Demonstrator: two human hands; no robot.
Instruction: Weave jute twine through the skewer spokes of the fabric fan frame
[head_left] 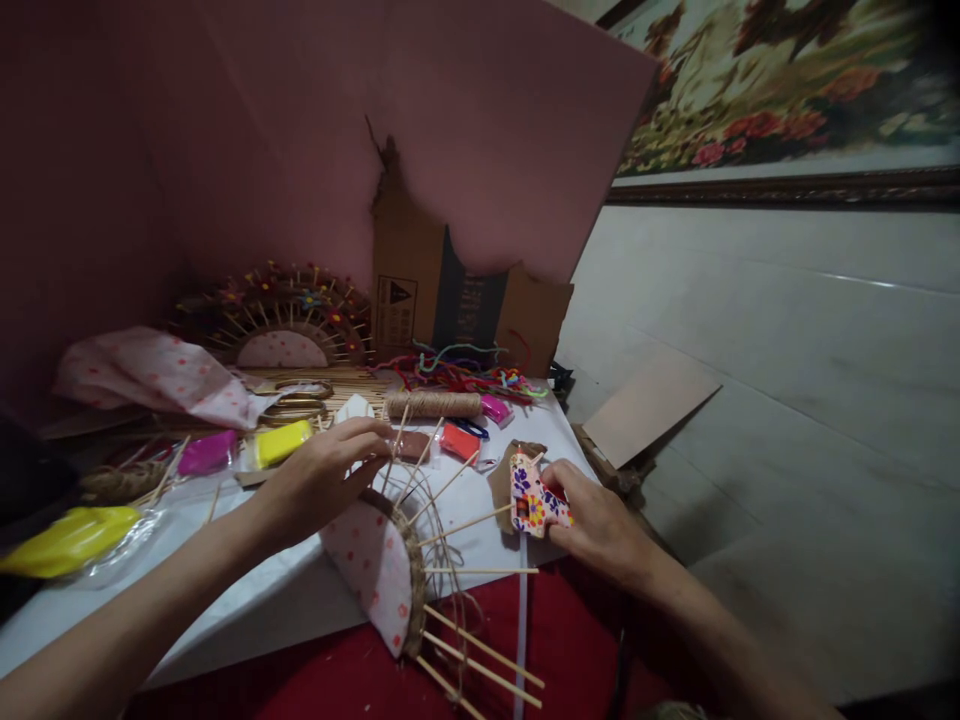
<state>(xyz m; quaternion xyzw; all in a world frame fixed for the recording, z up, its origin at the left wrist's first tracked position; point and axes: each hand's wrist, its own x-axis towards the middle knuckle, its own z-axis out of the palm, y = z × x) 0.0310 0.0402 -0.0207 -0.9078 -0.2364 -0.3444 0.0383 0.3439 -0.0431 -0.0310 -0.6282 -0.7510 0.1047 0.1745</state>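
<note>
In the head view, the left hand (330,482) is at the far end of the half-round, stick-rayed piece (371,575), its fingers bent close to one of the sticks (484,571), though whether they pinch it I cannot tell. That piece lies at the near edge of the white table (240,590), its rays pointing right, while the right hand (596,515) has its fingers curled round the flower-patterned glue gun (531,500) just beyond the stick tips.

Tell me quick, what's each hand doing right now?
Left hand: fingers curled by a thin stick; can't tell whether it's pinched.
Right hand: closed, holding the flowery glue gun.
</note>
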